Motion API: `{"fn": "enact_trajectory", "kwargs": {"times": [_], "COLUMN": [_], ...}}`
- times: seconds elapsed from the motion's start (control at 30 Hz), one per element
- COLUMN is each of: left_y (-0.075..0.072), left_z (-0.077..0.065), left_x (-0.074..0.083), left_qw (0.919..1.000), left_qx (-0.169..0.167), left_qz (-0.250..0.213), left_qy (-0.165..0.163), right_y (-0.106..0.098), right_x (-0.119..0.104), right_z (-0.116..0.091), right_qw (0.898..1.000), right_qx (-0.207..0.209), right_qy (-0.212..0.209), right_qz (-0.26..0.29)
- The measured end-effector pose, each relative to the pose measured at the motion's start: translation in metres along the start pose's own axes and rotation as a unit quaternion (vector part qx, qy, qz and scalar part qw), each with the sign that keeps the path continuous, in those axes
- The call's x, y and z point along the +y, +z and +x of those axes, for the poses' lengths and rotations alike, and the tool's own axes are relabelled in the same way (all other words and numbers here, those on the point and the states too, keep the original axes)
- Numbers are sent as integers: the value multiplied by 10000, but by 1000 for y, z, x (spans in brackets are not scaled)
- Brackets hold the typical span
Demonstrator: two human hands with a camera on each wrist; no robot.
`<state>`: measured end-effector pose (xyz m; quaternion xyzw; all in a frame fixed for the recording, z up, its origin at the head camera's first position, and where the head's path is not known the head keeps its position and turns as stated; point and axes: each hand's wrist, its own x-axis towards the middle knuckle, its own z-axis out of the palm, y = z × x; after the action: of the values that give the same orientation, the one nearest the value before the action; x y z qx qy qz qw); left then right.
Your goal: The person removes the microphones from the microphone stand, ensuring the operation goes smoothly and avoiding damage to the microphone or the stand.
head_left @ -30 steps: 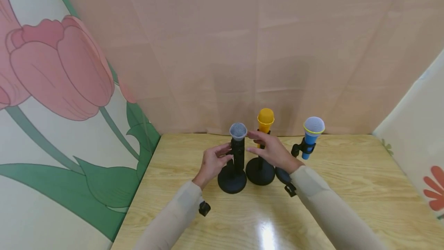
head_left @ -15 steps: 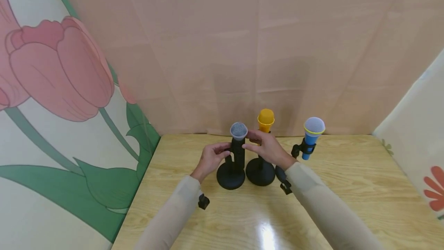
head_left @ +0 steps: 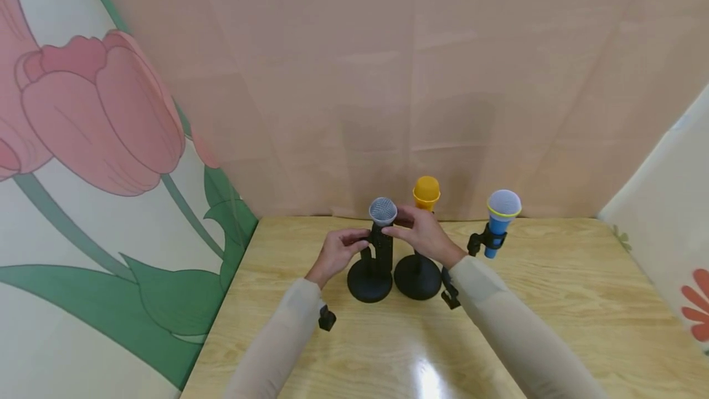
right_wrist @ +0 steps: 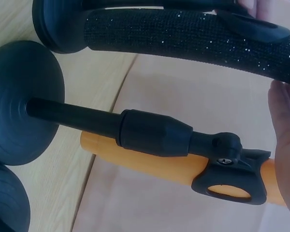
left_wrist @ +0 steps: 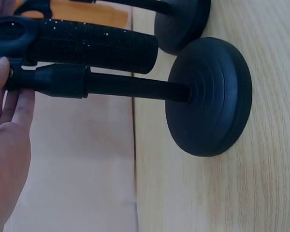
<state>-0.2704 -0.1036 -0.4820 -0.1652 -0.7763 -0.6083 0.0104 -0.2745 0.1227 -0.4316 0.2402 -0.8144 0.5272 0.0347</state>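
A black glittery microphone (head_left: 384,255) with a silver mesh head sits in the clip of a black desk stand (head_left: 368,286), left of two others. My left hand (head_left: 333,255) pinches that stand's joint beside the clip, thumb on one side and fingertips on the other, as the left wrist view shows. From the right, my right hand (head_left: 425,236) holds the same microphone just below its head, thumb in front and fingers behind. The right wrist view shows those fingers touching the glittery body (right_wrist: 183,36); the rest of this grasp is cut off.
An orange microphone (head_left: 426,191) in a second stand (head_left: 418,279) is close behind my right hand. Farther right, a blue microphone (head_left: 500,221) leans in a third stand, its base mostly hidden by my right sleeve. A pinkish backdrop (head_left: 310,109) rises behind the wooden table (head_left: 554,300).
My right hand has moved left, and its thumb has come against the microphone. The left stand's base has shifted slightly toward the backdrop. My left hand stays at the clip joint.
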Motion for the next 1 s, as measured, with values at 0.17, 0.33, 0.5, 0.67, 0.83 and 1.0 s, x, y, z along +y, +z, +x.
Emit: {"fn": "enact_trajectory", "kwargs": {"times": [0.17, 0.33, 0.5, 0.67, 0.83, 1.0], "left_y": [1, 4, 5, 5, 6, 8], "left_z": [2, 3, -2, -8, -7, -6], "left_x": [-2, -3, 10, 26, 27, 26], "left_qw": [10000, 9999, 9993, 9985, 9975, 9973], "left_qx": [14, 82, 162, 176, 257, 276], "left_qz": [4, -23, 11, -205, -332, -413], "left_qy": [55, 119, 343, 472, 572, 536], "right_y": [3, 6, 9, 11, 12, 13], "right_x": [0, 0, 2, 2, 2, 4], "right_z": [3, 3, 3, 3, 3, 2], "right_qw": [9997, 9990, 9988, 9983, 9980, 9978], "right_qx": [76, 140, 196, 272, 339, 398], "right_qy": [70, 157, 252, 370, 364, 296], "right_qz": [199, 385, 371, 356, 396, 449]}}
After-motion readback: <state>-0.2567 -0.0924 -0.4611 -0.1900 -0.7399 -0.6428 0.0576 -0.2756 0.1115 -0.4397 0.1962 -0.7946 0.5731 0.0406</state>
